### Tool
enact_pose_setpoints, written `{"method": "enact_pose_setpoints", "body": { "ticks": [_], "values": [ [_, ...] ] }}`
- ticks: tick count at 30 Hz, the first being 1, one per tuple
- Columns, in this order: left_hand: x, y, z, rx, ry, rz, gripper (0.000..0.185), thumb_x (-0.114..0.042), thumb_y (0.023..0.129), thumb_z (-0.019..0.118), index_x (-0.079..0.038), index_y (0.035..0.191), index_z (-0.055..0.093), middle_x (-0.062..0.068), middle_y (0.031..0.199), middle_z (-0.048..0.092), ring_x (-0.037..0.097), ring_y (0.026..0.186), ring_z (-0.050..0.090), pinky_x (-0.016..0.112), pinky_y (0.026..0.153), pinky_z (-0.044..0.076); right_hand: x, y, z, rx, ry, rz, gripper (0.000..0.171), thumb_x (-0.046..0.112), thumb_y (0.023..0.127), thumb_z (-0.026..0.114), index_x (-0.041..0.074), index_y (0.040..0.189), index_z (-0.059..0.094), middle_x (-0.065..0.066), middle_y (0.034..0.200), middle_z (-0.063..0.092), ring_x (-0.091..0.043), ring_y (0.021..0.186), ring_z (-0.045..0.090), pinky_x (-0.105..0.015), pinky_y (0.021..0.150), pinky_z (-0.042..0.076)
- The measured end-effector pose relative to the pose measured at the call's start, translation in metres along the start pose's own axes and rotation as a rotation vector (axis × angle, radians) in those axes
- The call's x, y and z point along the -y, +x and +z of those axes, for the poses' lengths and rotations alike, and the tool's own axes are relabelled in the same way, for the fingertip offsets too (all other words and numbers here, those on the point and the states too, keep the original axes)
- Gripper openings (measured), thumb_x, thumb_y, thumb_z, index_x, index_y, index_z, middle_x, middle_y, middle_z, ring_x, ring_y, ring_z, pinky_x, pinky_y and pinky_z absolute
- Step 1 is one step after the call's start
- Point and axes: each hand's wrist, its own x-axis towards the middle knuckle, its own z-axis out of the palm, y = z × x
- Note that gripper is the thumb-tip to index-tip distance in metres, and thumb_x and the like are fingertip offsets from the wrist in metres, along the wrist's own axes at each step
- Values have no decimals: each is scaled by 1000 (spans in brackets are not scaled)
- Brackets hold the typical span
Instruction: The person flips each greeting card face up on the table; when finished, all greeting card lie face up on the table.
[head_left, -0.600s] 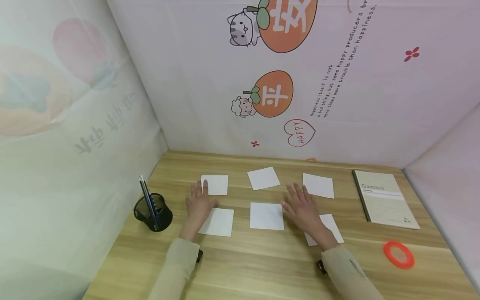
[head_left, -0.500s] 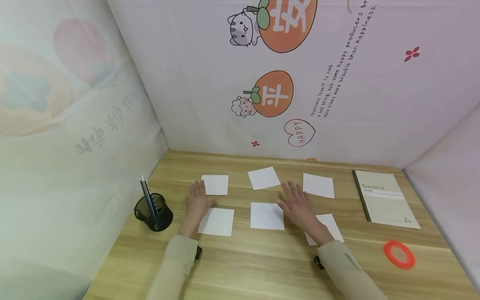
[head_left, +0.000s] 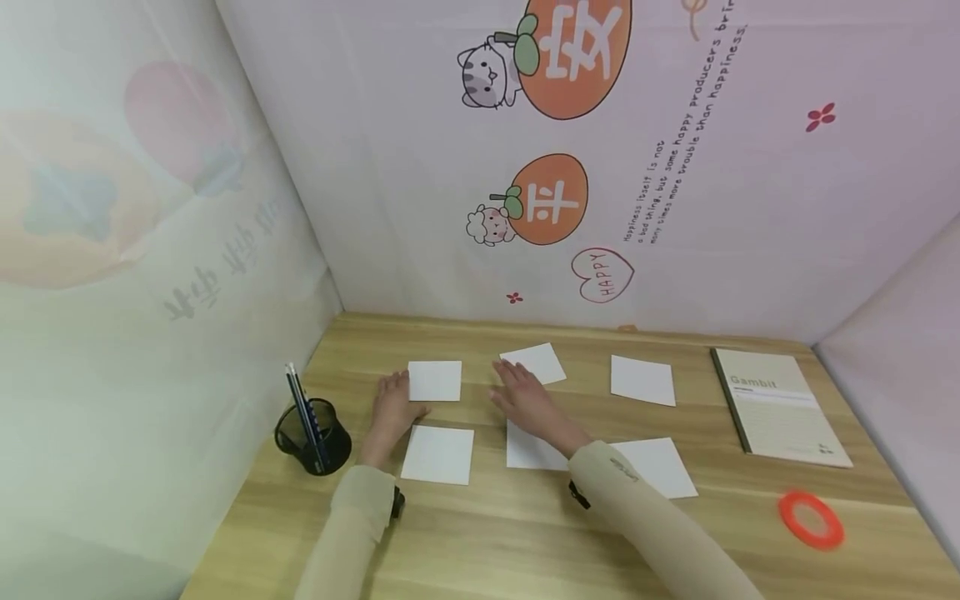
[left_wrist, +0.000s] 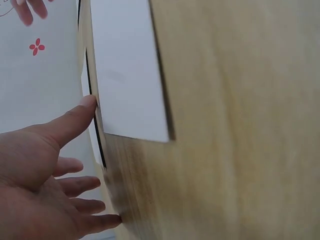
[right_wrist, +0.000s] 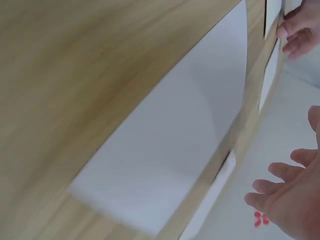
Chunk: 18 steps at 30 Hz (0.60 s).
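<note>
One wooden desk (head_left: pixel 525 533), and six white paper squares on it in two rows of three. One notebook (head_left: pixel 778 412) lies right of the squares, its long axis running front to back. One pen cup (head_left: pixel 312 436) stands left of them. Right hand (head_left: pixel 525 400), fingers flat and spread, reaches the back-middle square (head_left: pixel 542 361), which sits skewed; left hand (head_left: pixel 393 408) lies flat beside the back-left square (head_left: pixel 434 381).

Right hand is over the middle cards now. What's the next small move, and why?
Probably lower the right hand so its straight fingers land on the tilted back-middle card. Its fingertips are at that card's near edge, and it sits askew beside the squarer back-left card, which the left hand is beside.
</note>
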Motion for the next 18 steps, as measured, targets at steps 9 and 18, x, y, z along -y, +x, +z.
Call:
{"method": "enact_pose_setpoints", "body": {
  "ticks": [9,18],
  "values": [
    [-4,1,6,-23,25,12,86,-24,80,78,9,144,32,29,148,32,50,138,19,62,109,22,9,24,24,3,58,-33,55,23,99,54,-2,144,36,-20,144,43,-37,133,39,-47,112,29],
    [-6,7,-1,-61,66,18,78,-23,79,80,9,139,41,28,140,44,46,135,31,57,107,30,19,45,27,41,24,1,51,20,99,54,-5,141,41,-22,139,49,-38,130,42,-47,110,31]
  ]
}}
